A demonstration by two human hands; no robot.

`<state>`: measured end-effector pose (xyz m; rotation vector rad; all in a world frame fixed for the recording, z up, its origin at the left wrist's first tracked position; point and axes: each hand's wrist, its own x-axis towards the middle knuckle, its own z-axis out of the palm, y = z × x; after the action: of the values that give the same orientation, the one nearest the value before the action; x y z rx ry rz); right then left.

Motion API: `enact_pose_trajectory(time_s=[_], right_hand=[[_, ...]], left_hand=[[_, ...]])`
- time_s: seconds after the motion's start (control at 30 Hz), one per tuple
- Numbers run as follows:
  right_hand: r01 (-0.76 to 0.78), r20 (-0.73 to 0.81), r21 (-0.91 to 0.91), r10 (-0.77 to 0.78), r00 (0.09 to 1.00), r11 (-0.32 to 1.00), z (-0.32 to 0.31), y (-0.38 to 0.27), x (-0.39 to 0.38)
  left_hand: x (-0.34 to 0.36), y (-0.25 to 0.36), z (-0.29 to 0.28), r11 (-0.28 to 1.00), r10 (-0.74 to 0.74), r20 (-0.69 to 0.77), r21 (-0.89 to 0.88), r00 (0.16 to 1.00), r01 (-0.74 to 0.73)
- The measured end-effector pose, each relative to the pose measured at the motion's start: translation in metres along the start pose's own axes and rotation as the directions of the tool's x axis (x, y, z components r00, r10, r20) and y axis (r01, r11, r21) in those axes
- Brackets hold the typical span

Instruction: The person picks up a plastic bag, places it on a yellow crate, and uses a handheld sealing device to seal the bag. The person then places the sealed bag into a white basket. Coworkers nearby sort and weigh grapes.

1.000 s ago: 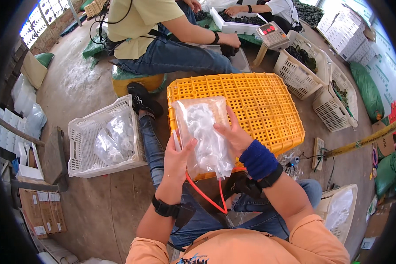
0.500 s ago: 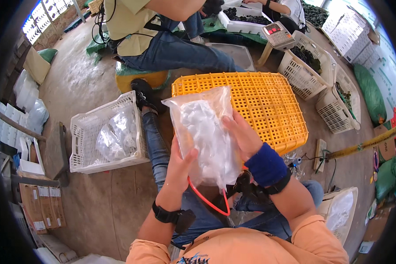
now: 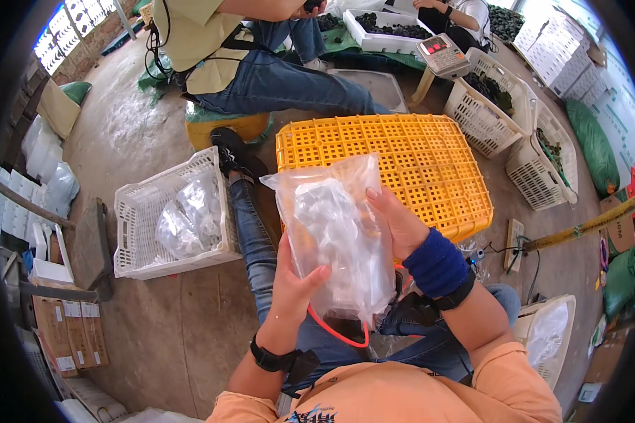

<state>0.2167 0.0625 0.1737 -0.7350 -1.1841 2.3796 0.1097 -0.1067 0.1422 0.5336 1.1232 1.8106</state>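
Floor (image 3: 155, 331) spreading left, hands (image 3: 295, 280) holding clear bag (image 3: 342, 243), near edge of yellow crate (image 3: 430, 169)

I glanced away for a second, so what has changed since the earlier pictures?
The clear bag has come toward the wearer's body, the left hand and right hand moving with it. The neighbour's bare arm has lifted up and back. Both hands still hold the bag, the red tube still curves below it, and the yellow crate stays put.

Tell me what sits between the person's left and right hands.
The head view shows a translucent plastic bag between the left hand and right hand.
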Motion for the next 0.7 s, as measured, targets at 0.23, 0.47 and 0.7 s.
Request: enact_pose_trajectory(time_s=[0.23,0.47,0.7], right_hand=[[0.169,0.000,-0.112,-0.170,0.985,0.979,-0.014,0.008,0.009],[0.032,0.023,0.153,-0.036,0.999,0.988,-0.002,0.007,-0.014],[0.002,-0.030,-0.056,-0.003,1.000,0.998,-0.009,0.041,-0.049]], left_hand=[[-0.008,-0.007,0.001,0.997,-0.034,0.040,0.070,0.999,0.032],[-0.007,-0.010,-0.007,0.995,-0.082,0.024,-0.059,0.996,0.083],[-0.006,-0.008,0.001,0.991,-0.100,-0.033,-0.090,0.994,0.097]])
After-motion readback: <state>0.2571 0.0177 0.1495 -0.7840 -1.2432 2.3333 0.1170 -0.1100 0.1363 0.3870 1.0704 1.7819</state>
